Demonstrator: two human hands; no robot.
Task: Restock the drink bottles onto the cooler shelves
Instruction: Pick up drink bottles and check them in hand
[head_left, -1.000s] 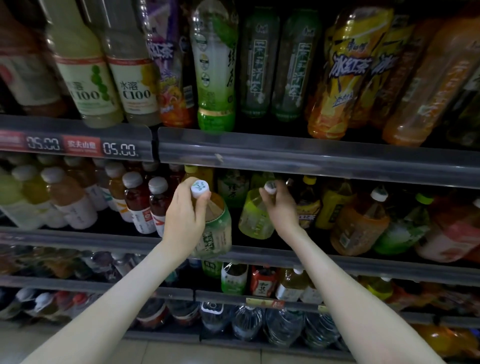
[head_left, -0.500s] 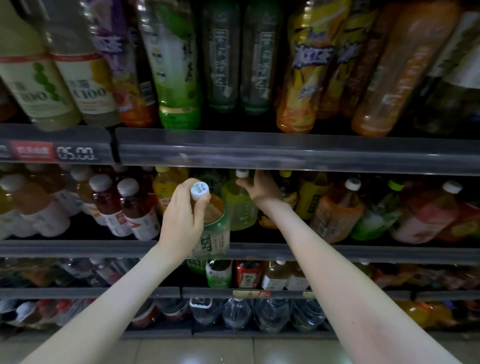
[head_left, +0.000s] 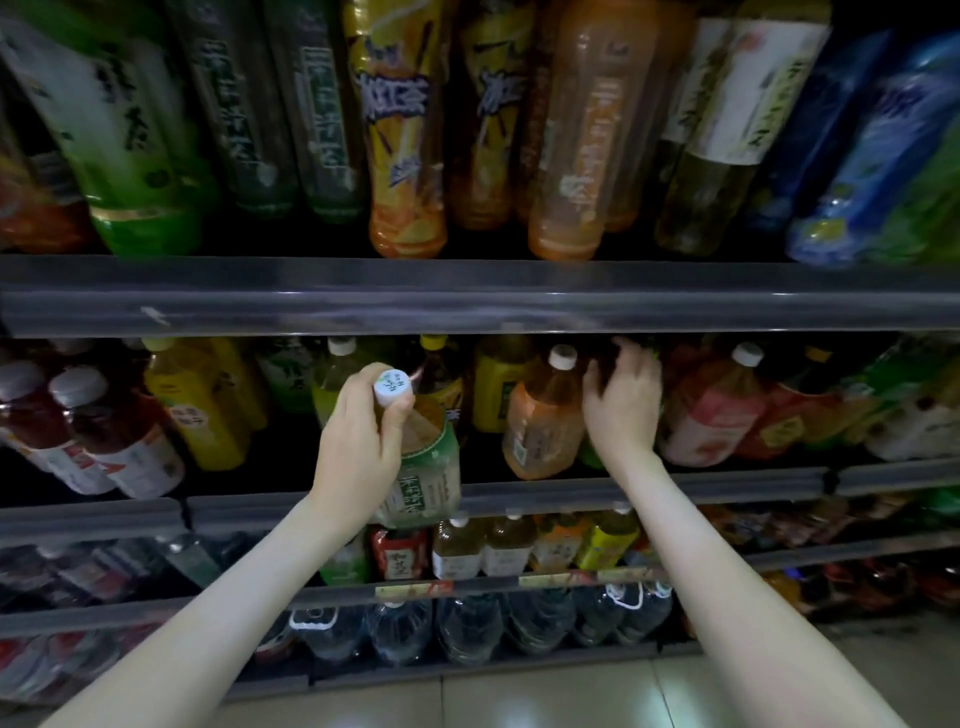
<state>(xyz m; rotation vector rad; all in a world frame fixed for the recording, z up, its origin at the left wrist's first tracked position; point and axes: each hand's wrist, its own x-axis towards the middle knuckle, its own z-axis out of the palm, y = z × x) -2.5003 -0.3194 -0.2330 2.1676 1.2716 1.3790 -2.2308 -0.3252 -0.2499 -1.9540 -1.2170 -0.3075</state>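
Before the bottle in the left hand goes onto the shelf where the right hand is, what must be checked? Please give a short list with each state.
1. Left hand grips bottle at the neck: ok.
2. Cap is on: ok.
3. Bottle about upright: ok.
4. Free gap on the shelf: cannot tell.
5. Right hand out of the way: not ok, it is among the other bottles.

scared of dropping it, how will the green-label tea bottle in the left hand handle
Probably heavy for its size: the green-label tea bottle looks nearly full, so it may swing below the left hand, which grips just under the white cap. Its smooth plastic could be slippery. Stood down, its tall shape seems apt to tip.
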